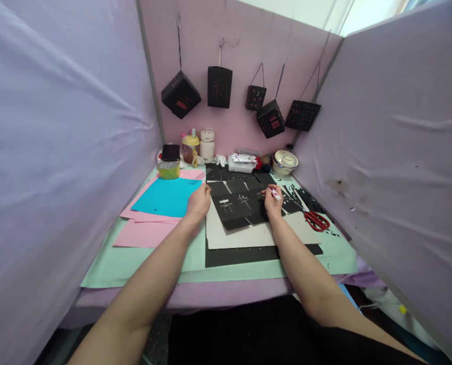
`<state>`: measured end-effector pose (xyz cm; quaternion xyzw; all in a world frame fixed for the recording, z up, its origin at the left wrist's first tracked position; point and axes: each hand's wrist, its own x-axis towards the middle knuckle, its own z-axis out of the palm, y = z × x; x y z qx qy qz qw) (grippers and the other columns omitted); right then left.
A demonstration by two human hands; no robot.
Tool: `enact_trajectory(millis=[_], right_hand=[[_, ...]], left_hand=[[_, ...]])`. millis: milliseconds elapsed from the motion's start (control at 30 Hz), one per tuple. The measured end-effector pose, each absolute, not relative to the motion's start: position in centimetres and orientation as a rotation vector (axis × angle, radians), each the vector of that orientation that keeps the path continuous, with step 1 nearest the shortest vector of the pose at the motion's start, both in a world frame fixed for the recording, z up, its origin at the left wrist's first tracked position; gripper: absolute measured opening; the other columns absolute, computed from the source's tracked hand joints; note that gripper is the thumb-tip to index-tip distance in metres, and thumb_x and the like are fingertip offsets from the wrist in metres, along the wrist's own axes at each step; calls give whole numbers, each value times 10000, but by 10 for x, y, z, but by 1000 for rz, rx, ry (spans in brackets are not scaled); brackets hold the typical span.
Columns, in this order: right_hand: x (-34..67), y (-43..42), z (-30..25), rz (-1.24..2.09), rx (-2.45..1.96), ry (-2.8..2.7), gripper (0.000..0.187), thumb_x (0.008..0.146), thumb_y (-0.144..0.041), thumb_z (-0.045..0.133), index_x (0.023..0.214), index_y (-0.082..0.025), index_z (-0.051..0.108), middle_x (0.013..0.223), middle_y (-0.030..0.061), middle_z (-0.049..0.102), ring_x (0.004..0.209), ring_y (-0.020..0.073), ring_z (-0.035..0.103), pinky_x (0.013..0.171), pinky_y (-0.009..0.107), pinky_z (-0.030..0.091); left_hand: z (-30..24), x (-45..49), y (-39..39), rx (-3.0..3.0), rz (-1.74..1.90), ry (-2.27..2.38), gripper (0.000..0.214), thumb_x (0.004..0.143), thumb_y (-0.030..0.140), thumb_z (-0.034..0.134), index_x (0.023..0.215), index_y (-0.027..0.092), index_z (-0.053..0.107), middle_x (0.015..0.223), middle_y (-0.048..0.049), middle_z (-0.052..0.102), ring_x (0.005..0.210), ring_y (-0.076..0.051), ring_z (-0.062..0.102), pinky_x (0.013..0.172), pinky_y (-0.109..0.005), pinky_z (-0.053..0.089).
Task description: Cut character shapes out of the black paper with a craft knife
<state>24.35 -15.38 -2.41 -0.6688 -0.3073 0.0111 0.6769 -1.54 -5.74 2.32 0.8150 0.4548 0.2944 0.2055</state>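
A folded black card [233,203] with pale character-like strokes and a small cut-out lies tilted on a white board [244,237]. My left hand [199,205] is closed at the card's upper left corner, its fingertips pinching the edge. In my right hand [273,203] is a slim white pen-shaped tool [274,193] with red marks, gripped like a pen over the card's right part. Its tip is too small to make out. Red-handled scissors [317,221] rest right of that hand, beside black paper scraps [309,199].
Blue paper [168,197] and pink sheets [144,234] lie at left. Along the back stand a yellow-green tub [169,170], a white jar [207,147], a box of white pens [243,163] and a lidded bowl [285,162]. Black paper lanterns [220,87] hang above; cloth walls enclose both sides.
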Motion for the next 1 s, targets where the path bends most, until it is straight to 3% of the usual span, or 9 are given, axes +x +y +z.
enact_trajectory(millis=[267, 633, 800, 1000], right_hand=[[242, -155, -23, 35, -1506, -680, 197, 783, -341, 520, 935, -218, 549, 698, -1, 679, 695, 206, 631, 728, 346, 456], [240, -155, -21, 47, -1501, -687, 179, 779, -321, 518, 923, -219, 546, 686, -6, 677, 712, 211, 635, 744, 348, 450], [239, -155, -20, 47, -1504, -690, 164, 781, -312, 521, 915, -219, 545, 674, -8, 677, 711, 210, 639, 744, 342, 448], [240, -155, -20, 53, -1506, -697, 159, 789, -307, 526, 919, -218, 549, 669, -13, 679, 687, 204, 635, 726, 336, 452]], left_hand=[[18, -16, -53, 2354, 941, 1213, 317, 959, 349, 584, 1219, 168, 582, 1250, -95, 590, 1091, -220, 606, 927, -440, 523], [8, -19, -49, 2572, 627, 1092, 335, 961, 361, 577, 1250, 191, 572, 1316, -102, 557, 1137, -230, 584, 966, -457, 502], [10, -19, -53, 2624, 479, 1026, 464, 910, 398, 636, 1311, 181, 545, 1430, -126, 482, 1319, -301, 458, 1087, -548, 369], [16, -19, -60, 2612, 411, 989, 625, 779, 398, 721, 1347, 205, 544, 1499, -156, 438, 1427, -358, 330, 1149, -554, 246]])
